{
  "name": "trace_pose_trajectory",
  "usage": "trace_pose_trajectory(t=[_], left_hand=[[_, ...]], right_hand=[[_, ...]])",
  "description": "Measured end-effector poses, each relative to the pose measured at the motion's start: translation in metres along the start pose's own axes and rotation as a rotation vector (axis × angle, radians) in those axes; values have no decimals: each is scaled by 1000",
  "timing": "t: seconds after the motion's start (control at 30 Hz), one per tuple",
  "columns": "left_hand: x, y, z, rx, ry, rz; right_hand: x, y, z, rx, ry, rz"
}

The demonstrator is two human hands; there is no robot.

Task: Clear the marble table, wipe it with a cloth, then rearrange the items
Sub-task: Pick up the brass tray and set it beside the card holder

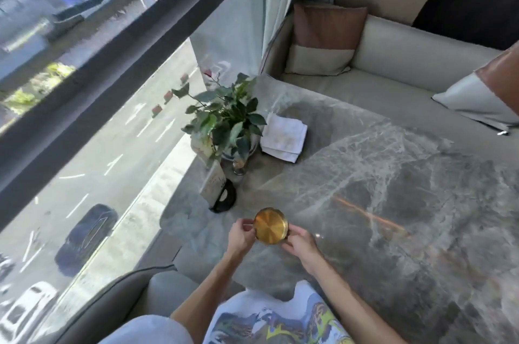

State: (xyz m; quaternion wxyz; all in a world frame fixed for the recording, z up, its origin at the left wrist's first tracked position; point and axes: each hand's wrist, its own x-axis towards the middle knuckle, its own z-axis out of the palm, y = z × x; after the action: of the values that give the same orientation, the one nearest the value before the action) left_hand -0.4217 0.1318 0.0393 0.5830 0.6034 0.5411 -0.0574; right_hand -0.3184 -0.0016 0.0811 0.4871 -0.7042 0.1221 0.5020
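Both hands are on a small round gold tray (270, 226), brushed metal with a low rim, held just over the near-left part of the marble table (393, 175). The left hand (241, 237) has its fingers curled around the tray's left edge, thumb up near the rim. The right hand (302, 242) grips the right and lower edge, fingers closed onto it. So each hand is pinched shut on that one dish, not loose. Can't tell if the tray is touching the tabletop or a bit above it, the angle hides that.

Taking the tray as the reference: just beyond it and slightly left stands a cream card in a black stand (217, 190), tilted. Further beyond that is a potted plant (224, 119) with dark green leaves, near the table's window-side edge. A small glass thing sits at the foot of the plant, too blurry to name. Right beside the plant, further from the tray and a bit right, lies a folded white cloth (283, 138), flat on the marble.

The stretch of table to the right of the tray is grey veined stone with an orange streak of light on it. Past the far edge of the table there's a beige sofa (393, 57) with a brown and cream cushion (323, 40) in the corner
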Motion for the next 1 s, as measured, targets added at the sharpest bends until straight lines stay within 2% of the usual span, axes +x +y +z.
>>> trace_pose_trajectory(t=[0.17,0.27,0.57,1.0], left_hand=[[48,20,-23,66,-87,110],[68,35,-27,73,-86,90],[96,57,-15,75,-125,3],[143,4,8,184,-132,-141]], right_hand=[[41,-32,33,-65,11,38],[68,-45,44,-148,-22,52],[117,-63,49,-201,-20,105],[134,-66,48,-199,-28,114]])
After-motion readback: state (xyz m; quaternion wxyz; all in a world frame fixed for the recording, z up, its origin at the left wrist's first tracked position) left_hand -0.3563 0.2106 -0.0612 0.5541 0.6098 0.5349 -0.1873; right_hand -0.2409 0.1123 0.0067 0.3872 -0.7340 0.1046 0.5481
